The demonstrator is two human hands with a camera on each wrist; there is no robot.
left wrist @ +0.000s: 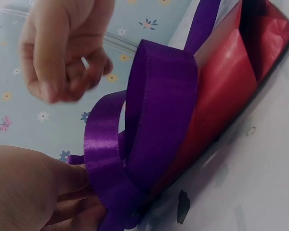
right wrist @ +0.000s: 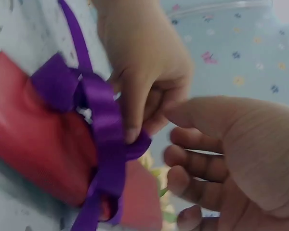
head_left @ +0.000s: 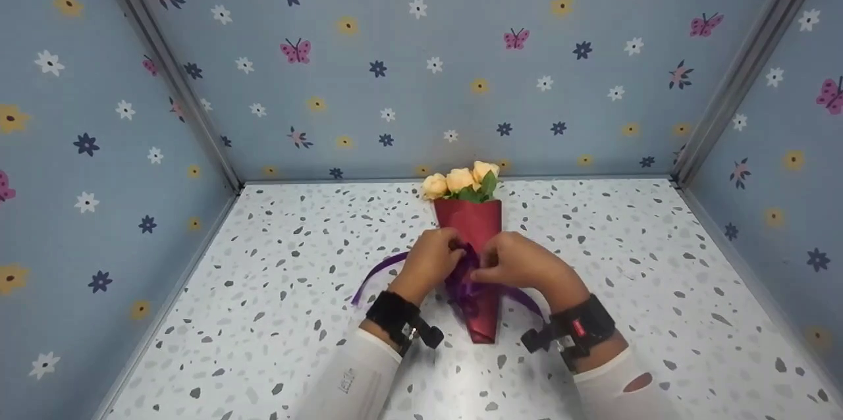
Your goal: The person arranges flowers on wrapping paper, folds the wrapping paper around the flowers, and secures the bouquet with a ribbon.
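Observation:
A small bouquet lies on the table, its peach-coloured roses (head_left: 460,180) pointing away from me and its stems wrapped in a red paper cone (head_left: 471,219). Round the cone's middle runs a purple ribbon (left wrist: 166,110), looped into a bow with long tails to either side. My left hand (head_left: 431,261) pinches part of the ribbon between thumb and fingers at the bow. Close to the bow's right side is my right hand (head_left: 523,263); in the right wrist view its loosely bent fingers (right wrist: 195,166) stand apart from the thumb and hold nothing.
The speckled white table (head_left: 290,315) is enclosed by blue panels (head_left: 421,91) printed with flowers and butterflies. One ribbon tail (head_left: 382,267) trails left over the tabletop. A black strap (head_left: 394,321) sits on the left wrist, another strap (head_left: 586,328) on the right.

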